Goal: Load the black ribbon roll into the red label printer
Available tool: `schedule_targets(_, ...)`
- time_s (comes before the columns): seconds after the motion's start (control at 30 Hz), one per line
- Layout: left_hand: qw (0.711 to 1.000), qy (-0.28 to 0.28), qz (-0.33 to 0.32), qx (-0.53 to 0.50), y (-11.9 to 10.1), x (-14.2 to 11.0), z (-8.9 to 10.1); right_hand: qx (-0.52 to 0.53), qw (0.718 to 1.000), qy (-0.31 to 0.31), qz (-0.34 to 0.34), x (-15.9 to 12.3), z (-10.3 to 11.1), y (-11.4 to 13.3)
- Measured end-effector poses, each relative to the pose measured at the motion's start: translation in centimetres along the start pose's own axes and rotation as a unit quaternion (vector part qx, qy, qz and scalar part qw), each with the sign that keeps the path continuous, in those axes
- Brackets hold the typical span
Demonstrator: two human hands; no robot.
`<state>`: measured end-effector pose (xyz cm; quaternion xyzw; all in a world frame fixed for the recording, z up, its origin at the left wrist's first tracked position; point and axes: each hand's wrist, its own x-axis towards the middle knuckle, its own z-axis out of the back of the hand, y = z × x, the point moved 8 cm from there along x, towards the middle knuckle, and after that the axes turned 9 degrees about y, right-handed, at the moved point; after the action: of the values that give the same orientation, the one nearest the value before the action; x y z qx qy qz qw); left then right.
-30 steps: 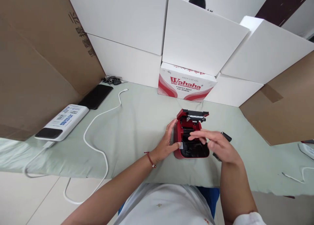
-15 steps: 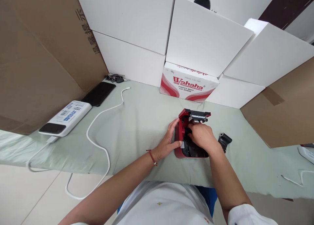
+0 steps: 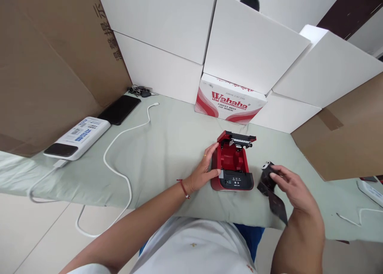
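Observation:
A red and black label printer (image 3: pixel 231 160) stands on the cloth with its lid (image 3: pixel 239 137) raised, and its red inner bay shows nothing inside. My left hand (image 3: pixel 201 177) grips its left side, fingers along the back part and thumb on the front corner. Right of the printer, my right hand (image 3: pixel 295 185) pinches a black roll (image 3: pixel 267 171) between thumb and fingers, just above the cloth. A loose black strip (image 3: pixel 277 207) trails from it toward me. Other dark material lies close under the roll; whether it is a second roll I cannot tell.
To the left, a white power bank (image 3: pixel 79 138) with a white cable (image 3: pixel 118 168) lies by a black phone (image 3: pixel 119 109) and keys (image 3: pixel 140 91). White boxes (image 3: pixel 254 42) and a Wahaha carton (image 3: pixel 230 100) wall the back. Cardboard (image 3: pixel 344 134) stands at right.
My right hand has come out of the printer and moved right, now holding the black roll with its trailing strip. The printer bay is exposed. My left hand stays on the printer.

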<state>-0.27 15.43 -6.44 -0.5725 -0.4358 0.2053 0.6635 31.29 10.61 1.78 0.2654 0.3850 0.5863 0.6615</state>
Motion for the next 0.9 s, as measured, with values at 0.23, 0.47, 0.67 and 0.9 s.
schedule_targets(0.23,1.0,0.004,0.001,0.008,-0.1,-0.1,0.1,-0.091,0.988,-0.106,-0.066,2.9,0.0,-6.0)
schedule_targets(0.47,1.0,-0.002,0.005,0.007,0.4,0.0,0.3,-0.145,0.967,-0.193,-0.077,4.8,1.8,-8.1)
schedule_targets(0.67,1.0,0.002,0.0,0.005,0.1,-0.1,0.1,-0.117,0.991,-0.062,-0.033,-0.3,4.1,-3.0)
schedule_targets(0.9,1.0,-0.004,-0.007,0.003,0.0,0.2,0.1,-0.085,0.955,0.23,0.17,-3.3,0.8,9.6)
